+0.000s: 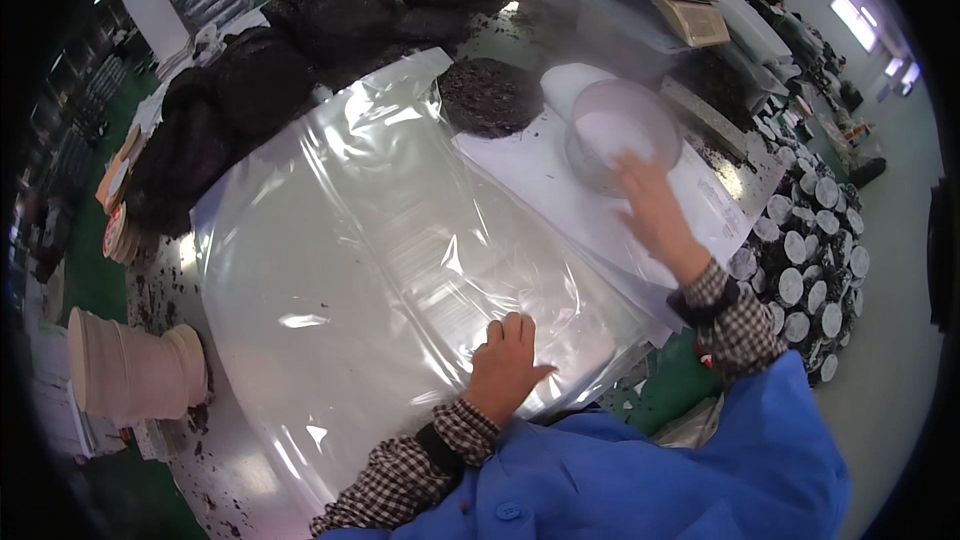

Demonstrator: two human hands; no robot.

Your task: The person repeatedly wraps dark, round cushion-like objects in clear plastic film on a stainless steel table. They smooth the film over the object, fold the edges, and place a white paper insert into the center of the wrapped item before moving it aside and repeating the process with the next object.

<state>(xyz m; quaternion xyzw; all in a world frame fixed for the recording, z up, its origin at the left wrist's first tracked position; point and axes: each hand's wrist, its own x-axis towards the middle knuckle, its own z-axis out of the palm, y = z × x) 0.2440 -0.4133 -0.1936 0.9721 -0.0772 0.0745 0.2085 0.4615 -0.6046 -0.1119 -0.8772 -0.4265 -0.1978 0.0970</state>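
My left hand (505,368) lies flat, fingers stretched out, on the near right part of a pile of clear, shiny plastic sheeting (290,270). My right hand (655,208) reaches forward over white paper (700,190). Its fingers are slightly blurred and stretched out, with the tips at the near side of a round translucent tub (655,125). White shows inside this tub; I cannot tell whether that is contents or its bottom. Behind it, partly covered, is a white rounded thing (572,85). A round, flat dark crumbly cake (490,98) sits left of the tub.
Dark, bulky masses (330,30) line the far left table edge. A stack of pale round discs (140,365) stands at left. Beyond the tub are a plastic bin (620,25) and a beige scale (685,15). Several dark cylinders with white ends (810,250) are piled at right.
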